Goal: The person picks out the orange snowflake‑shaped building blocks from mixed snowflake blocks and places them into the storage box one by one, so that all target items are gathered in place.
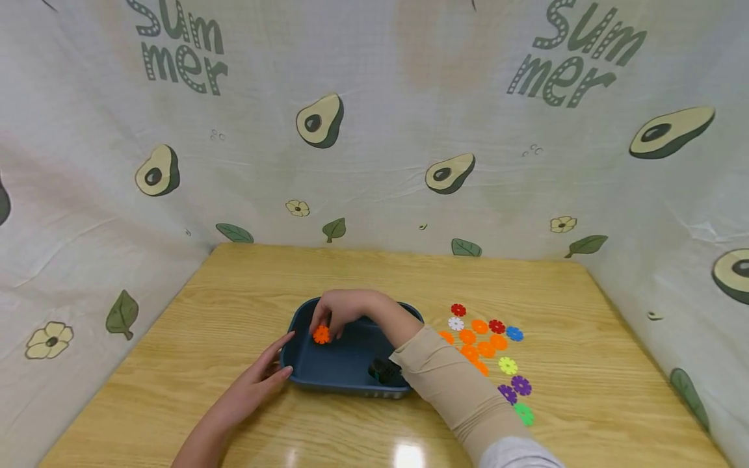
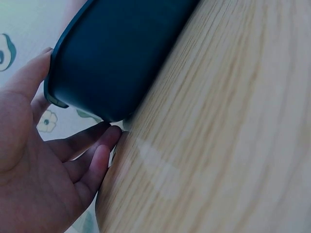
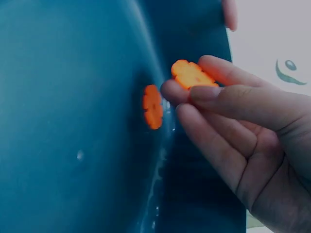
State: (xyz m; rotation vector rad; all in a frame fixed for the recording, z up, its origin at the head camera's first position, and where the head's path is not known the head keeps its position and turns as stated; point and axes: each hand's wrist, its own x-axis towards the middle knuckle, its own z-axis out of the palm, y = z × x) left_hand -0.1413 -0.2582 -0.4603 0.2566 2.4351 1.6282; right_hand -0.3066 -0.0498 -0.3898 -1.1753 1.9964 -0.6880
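Note:
A dark blue plastic basin (image 1: 333, 364) stands on the table. At its left end is my left hand (image 1: 257, 383), with fingertips on the rim and other fingers against the lower wall, as the left wrist view shows. My right hand (image 1: 345, 309) reaches inside the basin's left part. Between thumb and fingers it pinches an orange notched plastic disc (image 3: 192, 75). A second orange disc (image 3: 152, 107) is just below the fingertips, close to the basin's wall; whether it touches the bottom I cannot tell. A small black object (image 1: 383, 370) lies in the basin's right front corner.
Right of the basin, loose notched discs are spread on the wooden table (image 1: 585, 338): several orange ones (image 1: 486, 349), a white disc (image 1: 456, 324), a blue disc (image 1: 515, 333), a yellow disc (image 1: 508, 365), a green disc (image 1: 524, 414), red and purple ones. My right forearm partly covers them.

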